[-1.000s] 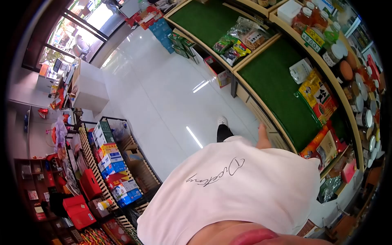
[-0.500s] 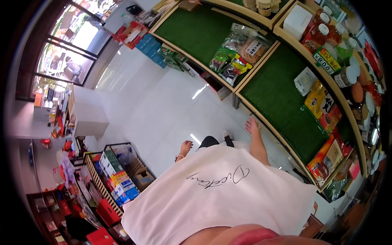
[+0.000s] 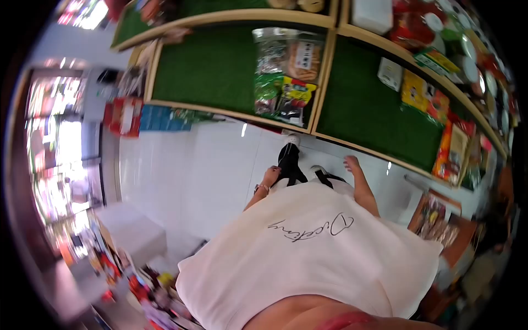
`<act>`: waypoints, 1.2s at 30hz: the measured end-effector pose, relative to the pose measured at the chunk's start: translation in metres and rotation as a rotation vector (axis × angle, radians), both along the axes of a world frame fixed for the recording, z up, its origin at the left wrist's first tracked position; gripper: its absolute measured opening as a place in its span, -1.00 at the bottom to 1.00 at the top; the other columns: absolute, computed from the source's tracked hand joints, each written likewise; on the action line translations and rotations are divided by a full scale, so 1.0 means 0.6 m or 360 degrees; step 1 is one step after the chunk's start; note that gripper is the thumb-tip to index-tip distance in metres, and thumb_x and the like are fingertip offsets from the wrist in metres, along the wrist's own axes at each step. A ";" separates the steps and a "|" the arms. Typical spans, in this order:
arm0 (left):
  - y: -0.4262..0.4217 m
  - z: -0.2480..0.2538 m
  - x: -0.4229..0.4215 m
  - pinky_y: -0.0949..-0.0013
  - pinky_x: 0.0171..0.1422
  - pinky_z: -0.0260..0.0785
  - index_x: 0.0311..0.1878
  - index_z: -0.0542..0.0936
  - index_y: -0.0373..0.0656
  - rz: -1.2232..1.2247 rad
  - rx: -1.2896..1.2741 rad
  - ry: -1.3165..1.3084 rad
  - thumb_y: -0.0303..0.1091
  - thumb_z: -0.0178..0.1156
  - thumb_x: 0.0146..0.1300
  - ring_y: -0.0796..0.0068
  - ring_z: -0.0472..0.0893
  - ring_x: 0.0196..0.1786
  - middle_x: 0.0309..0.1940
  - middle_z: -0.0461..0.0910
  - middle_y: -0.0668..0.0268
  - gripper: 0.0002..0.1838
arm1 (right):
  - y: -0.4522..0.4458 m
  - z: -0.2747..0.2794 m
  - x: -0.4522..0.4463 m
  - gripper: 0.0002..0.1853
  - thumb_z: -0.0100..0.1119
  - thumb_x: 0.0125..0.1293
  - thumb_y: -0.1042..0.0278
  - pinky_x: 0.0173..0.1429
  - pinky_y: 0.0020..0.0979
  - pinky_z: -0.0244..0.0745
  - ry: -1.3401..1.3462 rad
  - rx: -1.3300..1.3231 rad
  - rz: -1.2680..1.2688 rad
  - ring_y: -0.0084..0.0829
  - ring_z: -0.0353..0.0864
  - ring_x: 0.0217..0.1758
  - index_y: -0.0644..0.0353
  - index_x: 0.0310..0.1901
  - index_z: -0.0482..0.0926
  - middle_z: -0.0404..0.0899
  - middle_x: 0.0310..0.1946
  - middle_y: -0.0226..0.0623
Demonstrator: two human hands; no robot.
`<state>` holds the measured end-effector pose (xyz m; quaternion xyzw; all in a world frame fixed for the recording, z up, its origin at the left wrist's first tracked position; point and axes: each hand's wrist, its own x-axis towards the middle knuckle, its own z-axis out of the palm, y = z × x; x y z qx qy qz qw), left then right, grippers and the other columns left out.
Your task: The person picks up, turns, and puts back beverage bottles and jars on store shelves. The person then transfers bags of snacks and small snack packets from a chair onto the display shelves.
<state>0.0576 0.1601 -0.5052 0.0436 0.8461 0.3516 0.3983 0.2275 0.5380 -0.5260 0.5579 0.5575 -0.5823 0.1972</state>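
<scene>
My left hand (image 3: 270, 176) hangs beside the dark trousers (image 3: 290, 162), its fingers loosely curled, with nothing visible in it. A bracelet circles that wrist. My right hand (image 3: 350, 163) hangs open and empty in front of the display shelf's wooden edge (image 3: 379, 153), apart from it as far as I can see. On the green shelf lining (image 3: 206, 71) ahead lie a bag of brown snacks (image 3: 304, 59), a clear bag (image 3: 271, 58), a green packet (image 3: 268, 94) and a black-and-yellow packet (image 3: 294, 99).
Yellow packets (image 3: 418, 91) and a red-orange packet (image 3: 444, 148) lie on the right shelf section. Lidded jars (image 3: 434, 25) line the upper tier. Red boxes (image 3: 124, 116) and blue boxes (image 3: 162, 117) stand at the left end. A white counter (image 3: 129, 231) stands on the left.
My view has turned right, and the shelves now run across in front of me. I stand closer to the shelf front. Both hands still hang low with nothing visible in them.
</scene>
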 end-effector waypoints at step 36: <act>0.597 0.009 0.367 0.33 -0.15 0.40 -0.14 0.55 -0.28 -0.2346 0.0075 -0.0264 -0.34 -0.03 0.18 0.32 0.58 -0.27 -0.29 0.60 0.15 -0.72 | -0.514 0.024 0.777 -0.60 0.03 0.11 0.08 -0.41 -0.29 0.36 -0.0152 0.0216 -0.2782 -0.42 0.47 -0.47 0.05 -0.03 0.45 0.56 -0.33 -0.28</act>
